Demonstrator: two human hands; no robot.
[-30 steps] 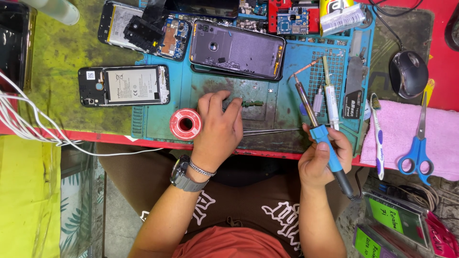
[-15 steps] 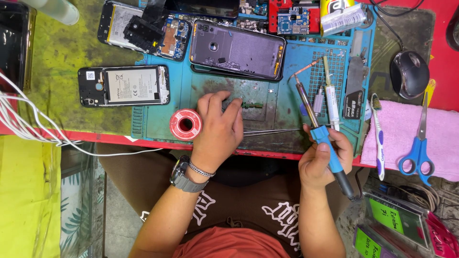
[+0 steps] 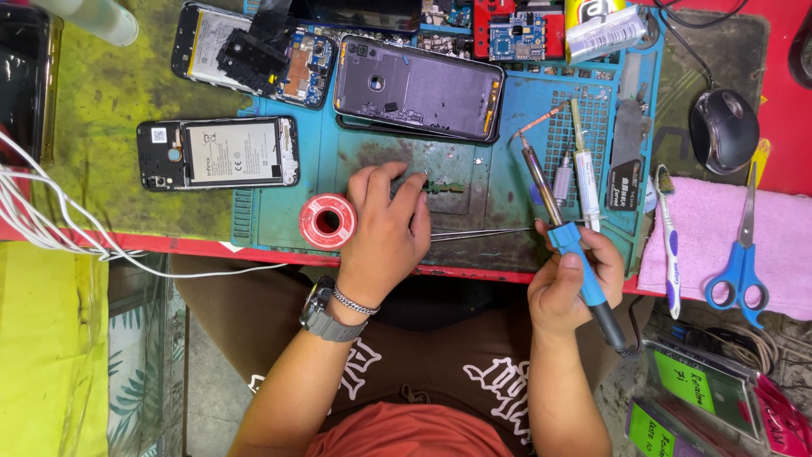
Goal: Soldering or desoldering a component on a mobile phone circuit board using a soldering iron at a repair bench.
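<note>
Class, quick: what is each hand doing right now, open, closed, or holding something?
Left hand: fingers bent, pressing down on the small green circuit board on the blue work mat.
Right hand: closed around the blue-handled soldering iron.

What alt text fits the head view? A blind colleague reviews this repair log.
The right hand grips a blue-handled soldering iron while the left hand presses a small green circuit board onto a teal work mat. A red solder spool and opened phones lie nearby.
</note>
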